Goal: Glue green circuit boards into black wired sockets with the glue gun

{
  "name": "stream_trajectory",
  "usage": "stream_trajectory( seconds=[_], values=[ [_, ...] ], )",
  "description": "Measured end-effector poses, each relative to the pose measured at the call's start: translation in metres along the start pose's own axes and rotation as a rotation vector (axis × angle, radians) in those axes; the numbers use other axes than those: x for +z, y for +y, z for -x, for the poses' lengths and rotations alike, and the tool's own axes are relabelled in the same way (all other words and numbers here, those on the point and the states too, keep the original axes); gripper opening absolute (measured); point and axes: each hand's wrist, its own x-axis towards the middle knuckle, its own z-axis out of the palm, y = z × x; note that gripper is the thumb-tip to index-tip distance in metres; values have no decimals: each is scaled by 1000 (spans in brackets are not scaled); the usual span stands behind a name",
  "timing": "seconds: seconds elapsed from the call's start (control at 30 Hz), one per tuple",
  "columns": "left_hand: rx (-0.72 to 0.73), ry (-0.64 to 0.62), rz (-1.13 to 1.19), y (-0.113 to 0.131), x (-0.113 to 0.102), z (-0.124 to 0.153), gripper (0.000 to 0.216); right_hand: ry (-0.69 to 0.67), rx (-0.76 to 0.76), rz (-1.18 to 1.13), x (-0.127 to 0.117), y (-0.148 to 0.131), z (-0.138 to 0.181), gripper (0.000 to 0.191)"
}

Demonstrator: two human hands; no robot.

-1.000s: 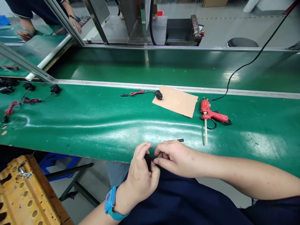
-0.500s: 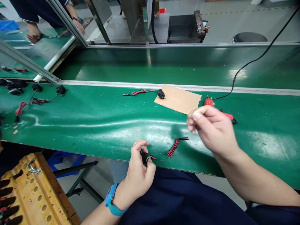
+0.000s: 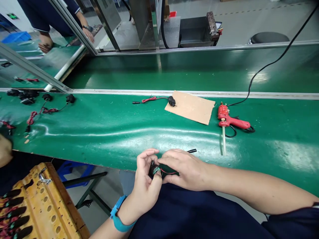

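Observation:
My left hand [image 3: 147, 181] is closed around a small round black part [image 3: 152, 170] at the table's near edge. A bit of green circuit board shows on the part beside my thumb. A thin red and black wire leads from it under my right hand, and the wire's black connector [image 3: 191, 151] pokes out beyond the knuckles. My right hand [image 3: 183, 169] is right against the part's right side, thumb and fingers apart over the wire. Whether its fingertips touch the part cannot be made out.
A red glue gun [image 3: 233, 122] with a glue stick lies on the right on the green table [image 3: 112, 149]. A wired black part [image 3: 171, 101] rests on cardboard [image 3: 193, 108]. More wired parts [image 3: 71, 99] lie left, above a yellow rack [image 3: 47, 202]. A co-worker's hands [image 3: 46, 43] show behind the frame.
My right hand has come down and left from near the glue gun to the black part, covering the wire bundle. My left hand keeps its hold. The glue gun is now uncovered.

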Motion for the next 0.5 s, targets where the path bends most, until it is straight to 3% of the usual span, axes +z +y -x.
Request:
stream_trajectory(
  seconds=[0.17,0.3,0.4,0.5],
  values=[
    [-63,-15,27,3,4,0,57,108,-72,86,18,6,-6,13],
    [-96,-9,-51,1,2,-1,61,215,-144,46,24,13,-4,16],
    [-240,-15,-172,0,-3,-3,58,294,-174,66,28,18,-2,19],
    [-384,-97,-90,1,-7,-8,50,309,-156,92,32,21,-1,20]
  ],
)
